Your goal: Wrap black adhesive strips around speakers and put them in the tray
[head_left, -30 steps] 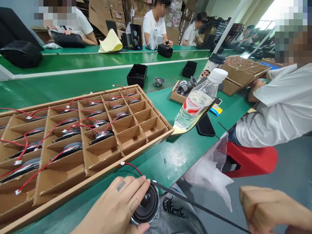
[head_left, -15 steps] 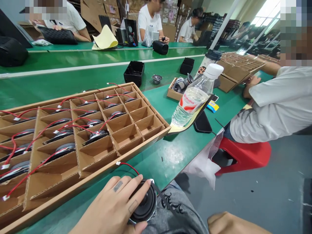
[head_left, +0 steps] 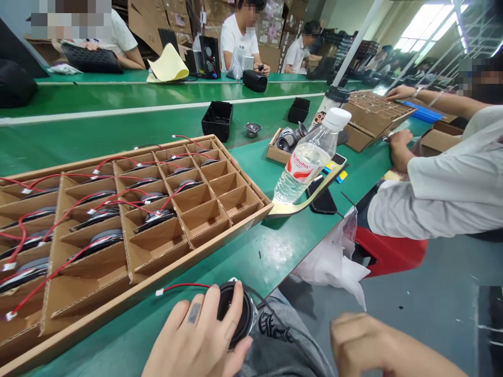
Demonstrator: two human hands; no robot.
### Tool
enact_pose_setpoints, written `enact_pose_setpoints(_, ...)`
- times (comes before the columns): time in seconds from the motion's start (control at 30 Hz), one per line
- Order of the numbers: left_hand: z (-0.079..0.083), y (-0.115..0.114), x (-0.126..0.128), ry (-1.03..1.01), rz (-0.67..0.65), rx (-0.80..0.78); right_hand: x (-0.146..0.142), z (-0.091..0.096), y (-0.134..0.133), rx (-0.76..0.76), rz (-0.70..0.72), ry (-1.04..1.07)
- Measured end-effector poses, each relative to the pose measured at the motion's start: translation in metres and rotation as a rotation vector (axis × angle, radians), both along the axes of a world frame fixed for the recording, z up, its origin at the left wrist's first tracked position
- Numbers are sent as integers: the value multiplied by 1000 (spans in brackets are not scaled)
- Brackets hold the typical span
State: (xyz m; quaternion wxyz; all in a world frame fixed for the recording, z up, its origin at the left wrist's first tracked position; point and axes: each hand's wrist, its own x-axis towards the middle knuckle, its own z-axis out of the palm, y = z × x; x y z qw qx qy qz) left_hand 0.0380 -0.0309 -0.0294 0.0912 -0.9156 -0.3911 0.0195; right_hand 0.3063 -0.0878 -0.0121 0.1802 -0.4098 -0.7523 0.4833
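Note:
My left hand [head_left: 196, 343] grips a round black speaker [head_left: 237, 318] at the near edge of the green table. A red wire [head_left: 184, 286] with a white plug runs left from the speaker. My right hand [head_left: 373, 348] hovers low at the right, off the table, fingers curled with the knuckles toward me; what it holds is hidden. Just beyond my left hand lies a cardboard tray [head_left: 220, 230] with divider cells, many holding speakers with red wires and several near-right cells bare.
A water bottle [head_left: 308, 159] leans beside a phone [head_left: 322, 201] right of the tray. A white plastic bag [head_left: 334, 259] hangs off the table edge. A seated person's sleeve [head_left: 444, 188] and red stool [head_left: 389, 251] are at the right. Black housings [head_left: 217, 119] stand farther back.
My left hand has turned the speaker more on edge, and its red wire now points left. My right hand moved left and lower; the black strip it pulled is out of sight.

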Motion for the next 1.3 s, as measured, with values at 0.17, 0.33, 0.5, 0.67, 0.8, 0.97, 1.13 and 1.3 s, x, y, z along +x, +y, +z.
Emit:
enact_pose_setpoints(0.17, 13, 19, -5, 149, -119, -195, 32, 29, 31, 334, -155, -106)
enact_pose_setpoints(0.33, 25, 54, -17, 122, -303, -441, 36, 33, 51, 527, -182, -46)
enact_pose_setpoints(0.5, 24, 55, -18, 72, -336, -346, 40, 30, 63, 561, -160, -29)
enact_pose_setpoints(0.67, 21, 33, -12, 114, -230, -190, 47, 20, 65, 513, -133, 3)
enact_pose_setpoints(0.8, 23, 22, -8, 98, -166, -141, 52, 7, 57, 418, -156, -25)
enact_pose_setpoints(0.97, 29, 21, -4, 138, -155, -132, 52, -10, 45, 306, -188, -19)
enact_pose_setpoints(1.13, 33, 22, -1, 148, -153, -135, 46, -20, 31, 224, -209, -6)
enact_pose_setpoints(1.3, 31, 24, -1, 130, -166, -147, 39, -27, 14, 210, -213, -16)
